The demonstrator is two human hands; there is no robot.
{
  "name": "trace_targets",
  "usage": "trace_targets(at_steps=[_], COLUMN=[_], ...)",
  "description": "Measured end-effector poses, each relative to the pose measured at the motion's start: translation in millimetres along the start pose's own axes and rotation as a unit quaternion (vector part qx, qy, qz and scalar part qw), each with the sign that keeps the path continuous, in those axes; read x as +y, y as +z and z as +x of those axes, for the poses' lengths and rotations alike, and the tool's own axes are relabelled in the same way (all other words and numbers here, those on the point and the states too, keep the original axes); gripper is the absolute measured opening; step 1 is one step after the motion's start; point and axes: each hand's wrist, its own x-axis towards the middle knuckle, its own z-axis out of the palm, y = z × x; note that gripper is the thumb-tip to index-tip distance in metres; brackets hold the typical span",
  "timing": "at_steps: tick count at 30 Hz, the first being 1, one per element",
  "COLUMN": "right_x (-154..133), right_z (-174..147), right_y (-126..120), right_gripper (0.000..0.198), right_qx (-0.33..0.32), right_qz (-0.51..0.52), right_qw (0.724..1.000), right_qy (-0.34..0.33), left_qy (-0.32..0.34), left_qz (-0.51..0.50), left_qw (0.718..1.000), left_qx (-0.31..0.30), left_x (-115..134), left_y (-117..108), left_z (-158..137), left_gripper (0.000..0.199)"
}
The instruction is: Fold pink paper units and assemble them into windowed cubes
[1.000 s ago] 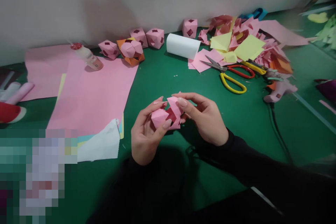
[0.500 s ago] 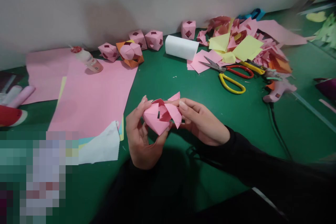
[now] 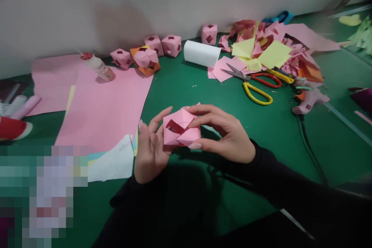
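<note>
A folded pink paper polyhedron (image 3: 182,130), with dark openings between its panels, is held above the green table. My right hand (image 3: 228,133) grips it from the right, its fingers over the top and the thumb at the lower edge. My left hand (image 3: 152,155) is open at the piece's left side, palm up, thumb and index finger spread apart. Its other fingers go partly out of sight behind and under the paper, where I cannot tell how firmly they touch. A small pink tip shows behind the right fingers.
Several finished pink paper shapes (image 3: 171,45) stand along the wall beside a white roll (image 3: 202,53). Scissors (image 3: 257,85), a glue gun (image 3: 309,100) with its cord and a heap of paper scraps (image 3: 273,46) lie right. Pink sheets (image 3: 107,108) and a small bottle (image 3: 100,68) are left.
The pink paper shape has been turned, and its loose flaps now lie closer together. My left thumb and fingers have come away from its front, while my right hand has closed over its top.
</note>
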Motion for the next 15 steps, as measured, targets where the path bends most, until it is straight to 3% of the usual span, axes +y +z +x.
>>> trace_targets(at_steps=[2,4,8,11,15], right_x=[0.2,0.3,-2.1,-5.8,-7.2], right_z=[-0.1,0.2,0.4,-0.4,-2.4], right_y=[0.0,0.4,0.6,-0.5,-1.4], right_gripper=[0.03,0.031,0.029,0.029,0.028], right_qx=[-0.021,-0.04,-0.055,-0.019,0.064], right_qz=[-0.044,-0.057,-0.045,-0.042,-0.027], right_qw=[0.998,0.996,0.996,0.999,0.998], right_qy=[-0.04,-0.059,-0.045,-0.016,-0.003], left_qy=[-0.013,-0.012,0.016,0.063,0.073], left_qz=[0.012,0.058,0.129,0.115,0.064], left_qw=[1.0,0.998,0.99,0.99,0.994], left_qx=[-0.018,-0.038,-0.059,-0.046,-0.04], left_x=[5.8,11.1,15.6,11.0,3.8], left_y=[-4.0,-6.7,-8.2,-8.4,-7.6], left_z=[2.9,4.1,5.4,6.6,5.0], left_gripper=[0.061,0.048,0.026,0.022,0.036])
